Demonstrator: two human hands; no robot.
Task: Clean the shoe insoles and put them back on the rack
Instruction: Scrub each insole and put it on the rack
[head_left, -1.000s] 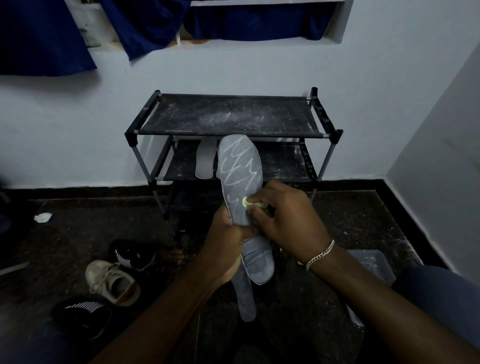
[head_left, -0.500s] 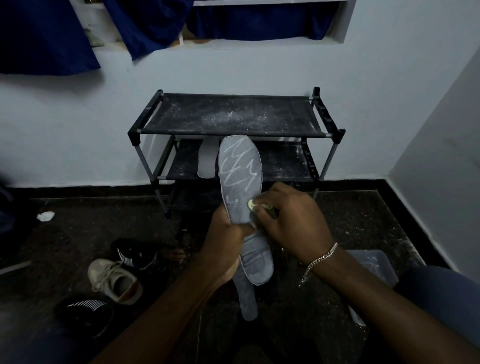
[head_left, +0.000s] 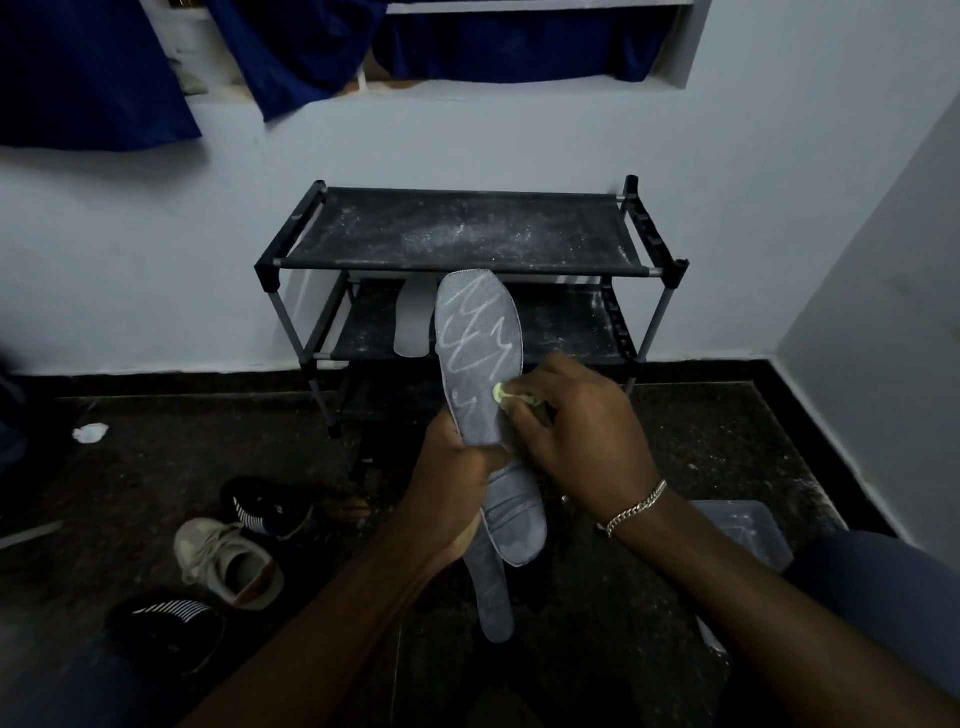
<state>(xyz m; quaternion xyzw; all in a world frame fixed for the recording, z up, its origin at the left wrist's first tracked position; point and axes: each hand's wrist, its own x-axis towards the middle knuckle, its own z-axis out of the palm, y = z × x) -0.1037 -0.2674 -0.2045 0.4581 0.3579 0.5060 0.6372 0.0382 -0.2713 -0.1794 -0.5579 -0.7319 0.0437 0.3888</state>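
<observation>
insole, grey felt with white squiggles, stands upright before the black rack, its toe edge just under the dusty top shelf. at left on the dark speckled floor lie black shoes and a white sneaker. left hand grips the insole's waist together with a second insole. right hand pinches a pale green piece against its right edge. a clear plastic tub sits far right, near the wall.

Beige sneaker left on floor; blue cloth above; tub, maybe plastic, right.

A silver chain bracelet rings the right wrist.
</observation>
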